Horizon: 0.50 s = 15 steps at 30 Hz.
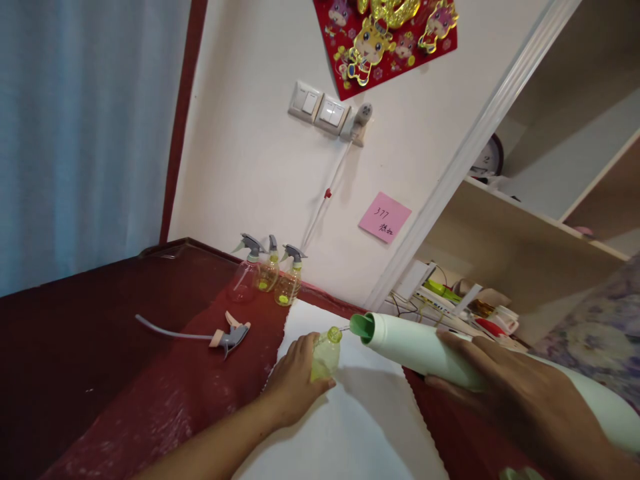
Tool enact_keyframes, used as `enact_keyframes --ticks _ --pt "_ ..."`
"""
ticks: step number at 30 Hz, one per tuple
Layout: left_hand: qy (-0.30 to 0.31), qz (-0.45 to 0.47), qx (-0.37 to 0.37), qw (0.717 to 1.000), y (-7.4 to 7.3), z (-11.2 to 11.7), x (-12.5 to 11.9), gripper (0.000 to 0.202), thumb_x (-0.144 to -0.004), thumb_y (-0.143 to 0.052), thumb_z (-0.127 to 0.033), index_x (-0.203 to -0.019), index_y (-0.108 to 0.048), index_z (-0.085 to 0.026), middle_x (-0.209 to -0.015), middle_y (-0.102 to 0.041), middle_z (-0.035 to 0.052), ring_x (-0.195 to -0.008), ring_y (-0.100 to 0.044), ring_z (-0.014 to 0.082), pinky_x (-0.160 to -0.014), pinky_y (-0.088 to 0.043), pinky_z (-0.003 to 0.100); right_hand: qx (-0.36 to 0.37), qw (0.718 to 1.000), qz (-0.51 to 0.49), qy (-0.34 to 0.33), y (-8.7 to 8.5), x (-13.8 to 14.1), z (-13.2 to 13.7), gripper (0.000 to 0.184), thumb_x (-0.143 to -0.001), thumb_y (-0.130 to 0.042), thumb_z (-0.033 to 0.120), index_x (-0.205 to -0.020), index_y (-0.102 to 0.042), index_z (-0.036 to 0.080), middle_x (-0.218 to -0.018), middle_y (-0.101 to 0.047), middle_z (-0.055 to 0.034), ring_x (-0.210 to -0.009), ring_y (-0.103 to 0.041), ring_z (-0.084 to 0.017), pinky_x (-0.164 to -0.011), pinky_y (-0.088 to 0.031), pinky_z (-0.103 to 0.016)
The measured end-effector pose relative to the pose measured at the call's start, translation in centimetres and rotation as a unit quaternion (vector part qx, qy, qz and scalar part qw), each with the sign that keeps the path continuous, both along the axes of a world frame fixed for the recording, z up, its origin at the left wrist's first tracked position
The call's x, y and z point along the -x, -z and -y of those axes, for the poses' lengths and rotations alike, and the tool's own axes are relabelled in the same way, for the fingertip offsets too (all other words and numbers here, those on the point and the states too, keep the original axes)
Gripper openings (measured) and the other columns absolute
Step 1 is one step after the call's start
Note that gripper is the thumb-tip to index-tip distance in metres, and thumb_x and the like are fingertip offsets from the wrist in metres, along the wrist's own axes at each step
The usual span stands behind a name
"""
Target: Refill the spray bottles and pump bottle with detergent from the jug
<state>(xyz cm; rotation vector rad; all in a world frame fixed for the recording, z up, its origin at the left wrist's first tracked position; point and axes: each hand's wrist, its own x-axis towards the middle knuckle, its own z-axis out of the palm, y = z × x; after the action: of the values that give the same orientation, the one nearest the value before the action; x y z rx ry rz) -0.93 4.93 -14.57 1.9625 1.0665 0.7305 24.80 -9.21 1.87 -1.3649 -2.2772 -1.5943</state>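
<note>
My left hand (299, 379) is wrapped round a clear yellow spray bottle (325, 360) that stands with its neck open and no spray head on it, over a white sheet. In my right hand (520, 390) is a long pale green pouring vessel (413, 340), tilted nearly level with its green spout towards the bottle. A thin stream of water (345, 327) runs from the spout to the bottle's mouth. To the left, a grey and peach spray head (230, 335) with a long tube lies on the table.
A pink spray bottle (244, 280) and two yellow spray bottles (287, 285) stand against the wall. The white sheet (370, 427) covers part of the dark red table (115, 300). Shelves (540, 210) with assorted goods rise at the right, and a curtain (85, 133) hangs left.
</note>
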Motion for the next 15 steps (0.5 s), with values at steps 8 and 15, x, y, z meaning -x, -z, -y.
enact_keyframes --ticks 8,15 --pt "0.004 0.004 0.0 1.0 -0.22 0.03 0.16 0.079 -0.077 -0.065 -0.037 -0.148 -0.04 -0.014 -0.148 -0.053 0.0155 -0.135 -0.047 0.0329 -0.11 -0.036 0.039 0.009 1.0 -0.013 0.008 0.06 -0.1 0.1 0.045 -0.107 -0.038 0.051 -0.118 -0.064 0.016 -0.086 -0.072 -0.0086 -0.052 -0.066 -0.021 -0.046 -0.048 -0.035" --pt "0.003 0.007 0.002 1.0 0.17 -0.1 0.03 0.078 -0.077 -0.064 -0.039 -0.147 -0.04 -0.015 -0.151 -0.051 0.0163 -0.138 -0.046 0.0328 -0.111 -0.036 0.04 0.001 1.0 -0.016 0.013 -0.09 -0.13 0.18 0.046 -0.107 -0.036 0.054 -0.12 -0.061 0.018 -0.085 -0.072 -0.0066 -0.053 -0.067 -0.021 -0.046 -0.046 -0.034"
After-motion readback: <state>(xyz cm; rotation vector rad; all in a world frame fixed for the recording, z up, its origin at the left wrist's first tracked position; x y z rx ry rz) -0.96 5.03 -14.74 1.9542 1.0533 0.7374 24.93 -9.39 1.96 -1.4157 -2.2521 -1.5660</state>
